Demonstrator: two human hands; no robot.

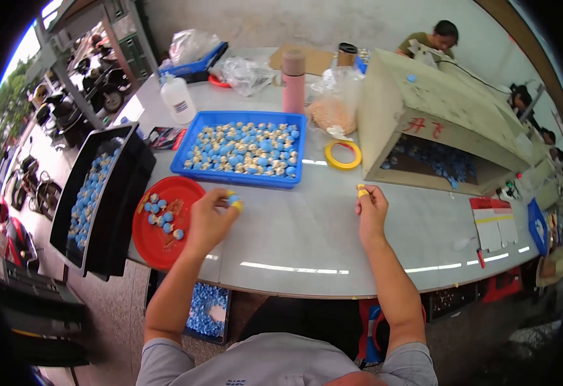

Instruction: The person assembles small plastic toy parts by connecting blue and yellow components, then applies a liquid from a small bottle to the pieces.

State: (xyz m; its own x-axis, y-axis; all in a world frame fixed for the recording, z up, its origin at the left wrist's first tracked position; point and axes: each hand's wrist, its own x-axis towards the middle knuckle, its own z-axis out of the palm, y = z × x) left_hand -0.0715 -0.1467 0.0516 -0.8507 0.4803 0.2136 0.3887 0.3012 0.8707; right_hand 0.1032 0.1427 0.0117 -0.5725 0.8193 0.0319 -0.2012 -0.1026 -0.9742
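Note:
My left hand [211, 220] is just right of a round red tray [141, 241], above the grey table. Its thumb and fingers pinch a small blue piece, mostly hidden, and yellow wrapping shows at the fingertips. To the right, my right hand [372, 211] is raised over the table below a roll of yellow tape [342, 155]. Its fingers are closed together, with yellow at the tips; whatever they hold is too small to make out. Several small blue-and-cream balls [167, 227] lie in the red tray with brown crumbs. Beyond my left hand, a blue tray [236, 177] holds many similar balls.
A deep black bin [122, 186] of blue-and-cream pieces stands at the left edge. A beige box [384, 106] with an open front holds blue pieces at the right. A pink bottle [293, 83] and a white bottle [177, 100] stand behind. A person [433, 42] sits beyond the box.

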